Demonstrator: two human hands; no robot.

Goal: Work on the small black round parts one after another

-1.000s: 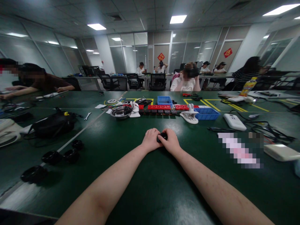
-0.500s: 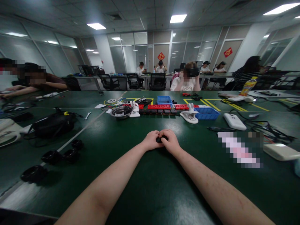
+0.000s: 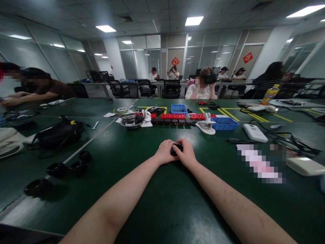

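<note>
Both my hands meet over the green table around a small black rounded object (image 3: 177, 149); its exact kind is not clear. My left hand (image 3: 165, 151) wraps its left side, fingers curved over the far edge. My right hand (image 3: 187, 151) grips it from the right, with the thumb towards me. The dark top shows between the hands, while its underside is hidden. Off to the left stand several black, round, hollow-looking pieces, among them a large one (image 3: 38, 187) and a small one (image 3: 84, 155).
Beyond my hands lie a red-and-black strip (image 3: 175, 118), white clamps (image 3: 206, 124), a metal bowl of cables (image 3: 131, 121) and blue bins (image 3: 224, 123). A black bag (image 3: 59, 134) and a wrench (image 3: 95, 125) lie left. To the right is a white box (image 3: 255, 132). Several people sit around.
My right fingers have moved off the top of the black object towards its right side. More of its dark surface shows now. My left hand stays around it.
</note>
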